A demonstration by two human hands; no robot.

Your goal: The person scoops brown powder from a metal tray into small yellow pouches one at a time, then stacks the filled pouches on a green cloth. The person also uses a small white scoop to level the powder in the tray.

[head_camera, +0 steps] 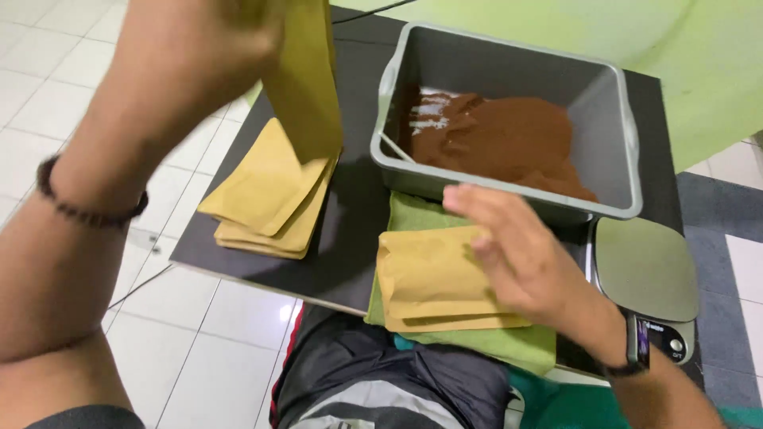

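Head cam: left hand (199, 48) clamped on a kraft pouch (306, 79), held upright above the pouch stack (266, 199) on the black table (350, 238). Right hand (517, 254) open, fingers spread, over filled pouches (433, 274) on the green cloth (509, 345), beside the grey tub (612, 143) of brown powder (509, 139). Scale (645, 266) at right.

From my end the feed is bright and evenly lit, with soft light from above. The white floor tiles (230, 318) catch a small glare spot near the table's front edge. Shadows are faint and short under the kraft pouches (270, 199). My right hand (517, 254) smears with motion blur (fingers worst), and the left hand (199, 48), close to the lens, looks soft and oversized. The grey tub (620, 135) stays reasonably sharp.
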